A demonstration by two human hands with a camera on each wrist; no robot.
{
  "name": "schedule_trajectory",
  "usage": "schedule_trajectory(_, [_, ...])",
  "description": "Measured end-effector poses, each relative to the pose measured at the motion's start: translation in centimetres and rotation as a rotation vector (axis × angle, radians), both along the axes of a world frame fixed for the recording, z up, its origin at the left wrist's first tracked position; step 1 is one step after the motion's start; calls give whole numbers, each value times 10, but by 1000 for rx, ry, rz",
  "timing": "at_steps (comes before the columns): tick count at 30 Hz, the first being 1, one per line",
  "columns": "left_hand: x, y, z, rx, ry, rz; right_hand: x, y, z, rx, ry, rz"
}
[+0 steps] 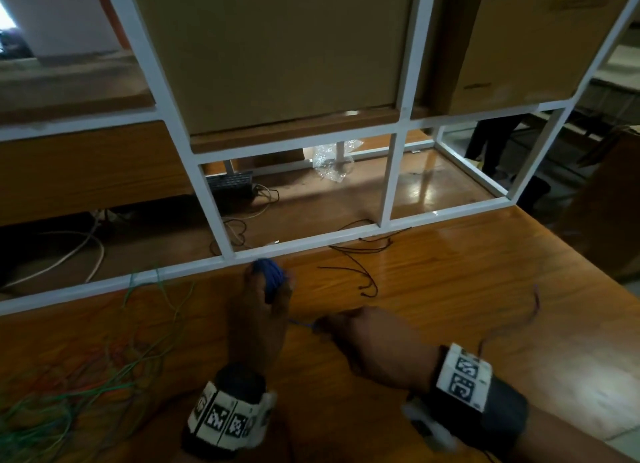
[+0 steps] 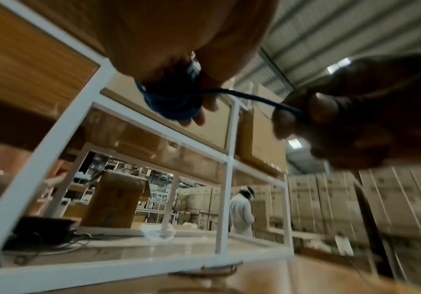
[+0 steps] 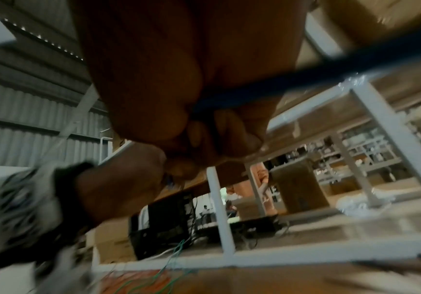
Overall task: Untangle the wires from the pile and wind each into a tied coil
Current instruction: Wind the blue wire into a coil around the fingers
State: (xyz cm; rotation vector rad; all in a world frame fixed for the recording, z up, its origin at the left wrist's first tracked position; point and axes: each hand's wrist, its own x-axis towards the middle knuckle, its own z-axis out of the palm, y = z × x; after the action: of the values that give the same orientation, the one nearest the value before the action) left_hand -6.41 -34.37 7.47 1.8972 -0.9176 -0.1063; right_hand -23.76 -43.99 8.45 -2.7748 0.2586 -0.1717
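My left hand (image 1: pixel 258 319) reaches forward over a wooden table (image 1: pixel 467 289), fingers curled around a small blue wire coil (image 1: pixel 272 279) held just short of the table's far edge. My right hand (image 1: pixel 367 341) sits lower and to the right, pinching the loose end of the same blue wire (image 2: pixel 252 97), which runs taut between my two hands. From the left wrist view, the wire leaves the coil and passes straight into my right thumb and fingertips (image 2: pixel 287 117).

A white metal frame (image 1: pixel 287 244) runs along the far edge, its bottom rail touching the tabletop right beside the coil, so there is little room ahead. Cardboard boxes (image 1: pixel 277 47) fill the frame's upper openings. The table stretches open to my right, with the right edge well away from my hands.

To my left lies the tangled pile of green and orange wires (image 1: pixel 86 376), spreading to the near left corner. Thin dark wires (image 1: pixel 360 275) lie loose on the wood ahead of my right hand, near the rail. Beyond the frame, white cables (image 1: pixel 79 251) and crumpled clear plastic (image 1: pixel 332 165) rest on a lower surface.
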Motion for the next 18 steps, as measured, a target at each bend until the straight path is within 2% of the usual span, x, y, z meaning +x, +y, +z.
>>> schedule_trajectory(2, [0,10,-16,181,-94,-171,-12,-18,17,-77,20,-23])
schedule_trajectory(5, [-12,24,-21,223,6,-394,-16,-38,42,-160,-15,28])
schedule_trajectory(8, [-23,23,-8,214,121,-561,-12,-55,57,-240,-184,93])
schedule_trajectory(11, [-34,18,7,94,358,-715,0,-72,65,-234,-341,11])
schedule_trajectory(15, [-38,14,28,-215,756,-575,17,-72,42,-138,-454,-116])
schedule_trajectory(18, [-31,10,36,-394,881,-581,25,-53,9,20,-423,-145])
